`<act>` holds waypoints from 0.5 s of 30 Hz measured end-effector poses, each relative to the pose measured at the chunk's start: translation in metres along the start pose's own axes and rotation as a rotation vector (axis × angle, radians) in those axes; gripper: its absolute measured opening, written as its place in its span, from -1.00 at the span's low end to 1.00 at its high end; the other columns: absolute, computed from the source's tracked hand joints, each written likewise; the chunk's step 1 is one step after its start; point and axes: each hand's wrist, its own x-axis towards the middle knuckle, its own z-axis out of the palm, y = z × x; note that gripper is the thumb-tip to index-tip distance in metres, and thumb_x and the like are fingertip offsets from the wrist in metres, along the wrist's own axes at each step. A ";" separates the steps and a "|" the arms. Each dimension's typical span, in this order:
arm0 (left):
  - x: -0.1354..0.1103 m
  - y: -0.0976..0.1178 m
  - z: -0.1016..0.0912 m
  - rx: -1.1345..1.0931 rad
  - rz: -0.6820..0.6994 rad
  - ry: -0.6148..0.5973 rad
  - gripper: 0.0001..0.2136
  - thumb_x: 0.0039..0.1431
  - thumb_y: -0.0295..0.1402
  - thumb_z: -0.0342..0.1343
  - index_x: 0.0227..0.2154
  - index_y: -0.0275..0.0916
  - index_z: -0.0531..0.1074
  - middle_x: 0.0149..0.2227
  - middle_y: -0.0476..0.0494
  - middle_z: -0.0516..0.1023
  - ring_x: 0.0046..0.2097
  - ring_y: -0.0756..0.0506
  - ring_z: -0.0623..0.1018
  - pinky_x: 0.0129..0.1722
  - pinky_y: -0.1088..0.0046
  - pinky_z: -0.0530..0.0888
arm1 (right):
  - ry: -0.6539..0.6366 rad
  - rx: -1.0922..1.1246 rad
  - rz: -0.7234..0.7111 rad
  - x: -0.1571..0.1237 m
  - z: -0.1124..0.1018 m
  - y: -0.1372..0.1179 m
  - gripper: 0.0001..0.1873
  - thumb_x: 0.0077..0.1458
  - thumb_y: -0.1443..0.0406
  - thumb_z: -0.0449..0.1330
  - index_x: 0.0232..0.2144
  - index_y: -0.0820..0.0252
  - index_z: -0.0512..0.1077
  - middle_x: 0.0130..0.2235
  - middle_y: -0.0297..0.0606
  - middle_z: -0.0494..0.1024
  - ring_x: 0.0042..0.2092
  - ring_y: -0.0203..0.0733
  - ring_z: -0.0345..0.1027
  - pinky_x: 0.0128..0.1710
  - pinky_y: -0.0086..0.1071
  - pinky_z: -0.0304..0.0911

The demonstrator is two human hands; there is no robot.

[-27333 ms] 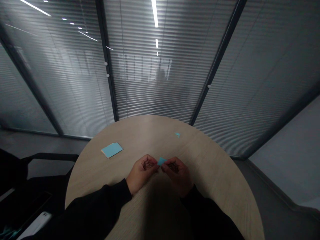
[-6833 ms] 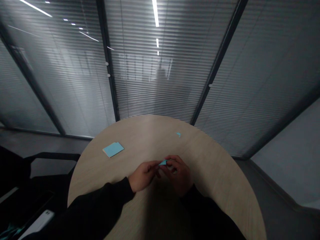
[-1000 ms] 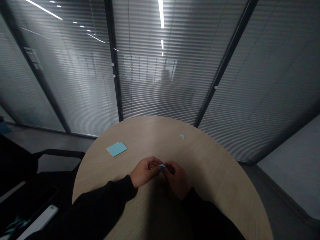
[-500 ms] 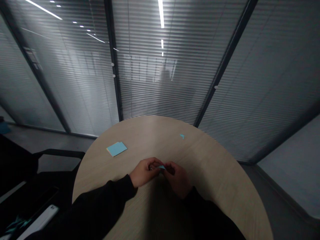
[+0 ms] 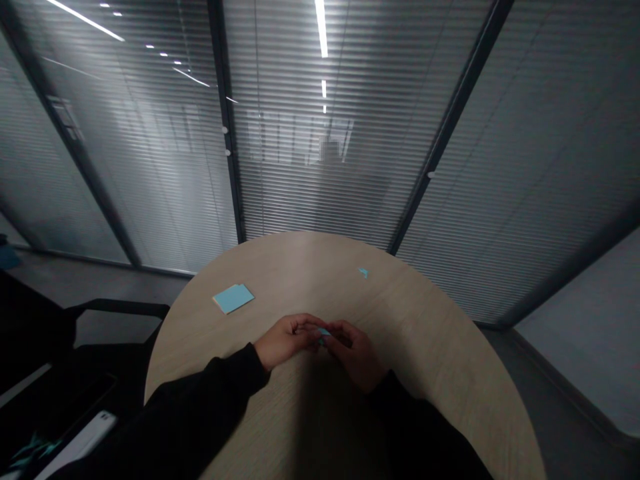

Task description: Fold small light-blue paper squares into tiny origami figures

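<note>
A small piece of blue paper [image 5: 323,331] is pinched between my two hands, most of it hidden by the fingers. My left hand [image 5: 287,340] grips its left side, thumb below and fingers curled over the top. On the other side my right hand [image 5: 356,353] closes thumb and forefinger on the same paper, and the fingertips of both hands meet. To the left on the table lies a stack of blue paper sheets [image 5: 234,298]. A small folded blue paper piece [image 5: 363,273] rests farther back, right of centre.
The round wooden table [image 5: 300,260] stands before a glass wall with blinds [image 5: 320,193]. At left is a black chair [image 5: 120,305]. A white phone-like object [image 5: 83,443] and teal paper pieces [image 5: 33,450] lie at the lower left.
My fingers have shifted on the paper: the left thumb and fingers have closed nearer together, and the paper's visible part looks different. The stack and the folded piece stay put.
</note>
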 end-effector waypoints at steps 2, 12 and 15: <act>0.000 0.001 -0.001 -0.056 -0.037 -0.004 -0.61 0.01 -0.18 0.34 -0.15 -0.32 0.51 -0.30 -0.16 0.59 -0.34 -0.02 0.55 -0.27 0.43 0.46 | -0.042 0.052 0.010 0.001 -0.002 0.002 -0.66 0.02 0.07 0.27 -0.27 0.21 0.42 -0.32 -0.24 0.58 -0.32 -0.18 0.44 -0.35 -0.37 0.28; -0.006 0.002 -0.002 -0.233 -0.135 0.011 -0.65 0.00 -0.27 0.36 -0.16 -0.32 0.51 -0.29 -0.14 0.56 -0.32 -0.02 0.54 -0.22 0.38 0.48 | -0.086 0.211 0.020 0.002 -0.008 0.001 -0.54 -0.05 0.06 0.35 -0.18 0.18 0.37 -0.46 -0.42 0.43 -0.47 -0.32 0.31 -0.47 -0.43 0.19; -0.006 0.002 -0.003 -0.260 -0.133 -0.003 -0.65 0.01 -0.29 0.36 -0.15 -0.32 0.51 -0.26 -0.15 0.56 -0.30 -0.02 0.55 -0.21 0.41 0.48 | -0.055 0.221 -0.007 0.002 -0.007 0.001 -0.57 -0.04 0.06 0.34 -0.21 0.18 0.37 -0.50 -0.43 0.42 -0.49 -0.33 0.29 -0.47 -0.42 0.21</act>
